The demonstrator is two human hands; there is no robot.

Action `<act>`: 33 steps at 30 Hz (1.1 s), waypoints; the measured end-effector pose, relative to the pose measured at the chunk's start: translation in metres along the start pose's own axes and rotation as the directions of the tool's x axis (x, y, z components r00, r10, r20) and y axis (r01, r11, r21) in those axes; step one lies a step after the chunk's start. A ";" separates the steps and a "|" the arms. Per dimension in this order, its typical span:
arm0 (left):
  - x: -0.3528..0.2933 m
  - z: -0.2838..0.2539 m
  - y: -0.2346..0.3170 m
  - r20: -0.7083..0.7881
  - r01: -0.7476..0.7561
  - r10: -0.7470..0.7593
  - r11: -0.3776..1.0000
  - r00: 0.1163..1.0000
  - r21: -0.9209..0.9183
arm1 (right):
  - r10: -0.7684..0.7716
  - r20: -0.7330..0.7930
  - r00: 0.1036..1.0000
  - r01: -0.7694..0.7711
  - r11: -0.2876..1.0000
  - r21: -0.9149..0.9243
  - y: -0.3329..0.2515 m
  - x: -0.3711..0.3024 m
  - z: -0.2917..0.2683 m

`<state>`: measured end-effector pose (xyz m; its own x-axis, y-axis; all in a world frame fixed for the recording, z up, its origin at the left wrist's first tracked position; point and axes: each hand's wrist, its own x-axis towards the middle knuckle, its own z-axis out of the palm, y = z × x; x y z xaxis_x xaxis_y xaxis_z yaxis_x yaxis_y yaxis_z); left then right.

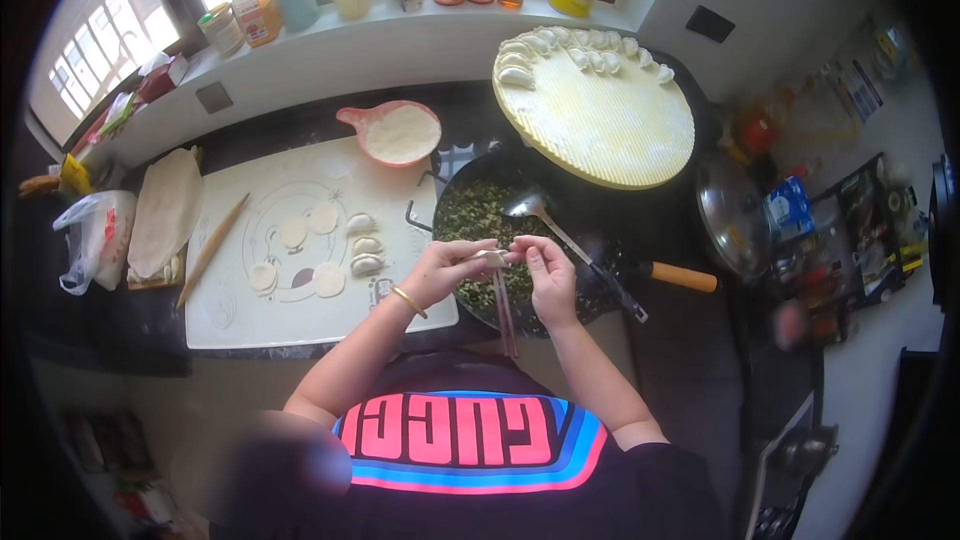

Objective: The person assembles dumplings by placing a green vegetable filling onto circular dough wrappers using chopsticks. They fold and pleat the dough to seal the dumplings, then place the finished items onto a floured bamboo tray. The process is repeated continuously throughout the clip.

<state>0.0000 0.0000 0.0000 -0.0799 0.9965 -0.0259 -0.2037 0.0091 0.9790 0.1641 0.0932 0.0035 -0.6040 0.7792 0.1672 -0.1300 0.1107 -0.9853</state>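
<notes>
My left hand [443, 270], with a gold bangle on its wrist, holds a dumpling [491, 258] in its closed fingers. My right hand [552, 283] pinches at the dumpling's right end, fingers curled. Both hands are above the near part of a wok of chopped green filling [482, 204]. A pair of chopsticks [506, 318] leans over the wok's near rim, under my hands. Left of the wok, a white mat [230, 250] carries several round wrappers [328, 280] and a short column of folded dumplings [366, 244].
A round ridged tray [600, 130] with several dumplings stands at the back right. A ladle [560, 230] rests in the wok, whose wooden handle [684, 277] points right. A pink bowl of flour [400, 133], a rolling pin [213, 250] and a plastic bag [100, 235] are farther left.
</notes>
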 end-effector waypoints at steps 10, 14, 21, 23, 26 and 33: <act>0.003 0.013 -0.003 -0.061 -0.017 0.014 0.999 0.998 -0.044 | 0.054 0.055 0.997 -0.055 0.998 0.018 -0.002 -0.002 -0.006; 0.004 0.011 -0.008 -0.073 -0.031 0.025 0.996 0.997 -0.085 | 0.074 -0.001 0.997 -0.071 0.966 0.249 0.000 0.009 -0.022; 0.003 0.014 -0.004 -0.109 -0.073 0.060 0.989 0.992 -0.125 | 0.046 0.066 0.997 -0.059 0.978 0.198 -0.003 0.009 -0.022; 0.001 0.015 -0.001 -0.118 -0.082 0.060 0.977 0.991 -0.198 | 0.069 0.050 0.996 -0.079 0.963 0.257 0.006 0.012 -0.024; 0.001 0.012 -0.005 -0.133 -0.102 0.077 0.976 0.988 -0.191 | 0.084 0.093 0.992 -0.106 0.955 0.278 0.007 0.011 -0.018; -0.003 0.013 -0.001 -0.140 -0.105 0.079 0.976 0.987 -0.193 | 0.146 0.155 0.977 -0.158 0.985 0.067 0.011 0.017 -0.024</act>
<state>0.0133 -0.0014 0.0014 -0.2314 0.9726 0.0234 -0.3787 -0.1122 0.9187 0.1711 0.1221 -0.0055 -0.7311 0.6819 0.0244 -0.0850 -0.0555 -0.9948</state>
